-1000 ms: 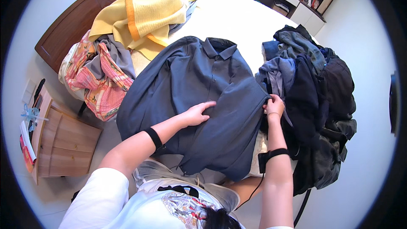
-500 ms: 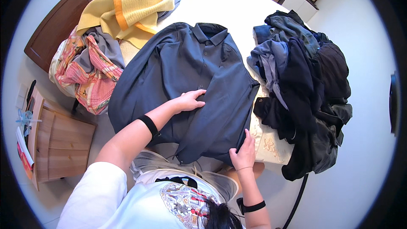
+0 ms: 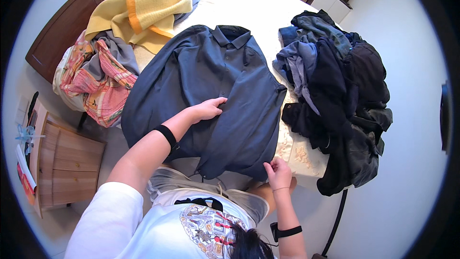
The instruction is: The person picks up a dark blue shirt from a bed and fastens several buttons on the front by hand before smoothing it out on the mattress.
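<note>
A dark grey-blue collared shirt (image 3: 225, 81) lies spread front-up on the white bed (image 3: 249, 5), collar pointing away from me. My left hand (image 3: 207, 109) rests flat on the shirt's middle, by the button line. At the bed's near edge my right hand (image 3: 278, 172) pinches the shirt's lower hem corner. Each wrist carries a black band.
A heap of dark clothes (image 3: 335, 96) covers the bed's right side. A yellow blanket with an orange stripe (image 3: 143, 9) and a pink plaid cloth (image 3: 96, 81) lie at the left. A wooden nightstand (image 3: 62, 163) stands at lower left.
My right hand has come down from the shirt's right edge to its lower hem corner. My left hand has stayed on the shirt's middle.
</note>
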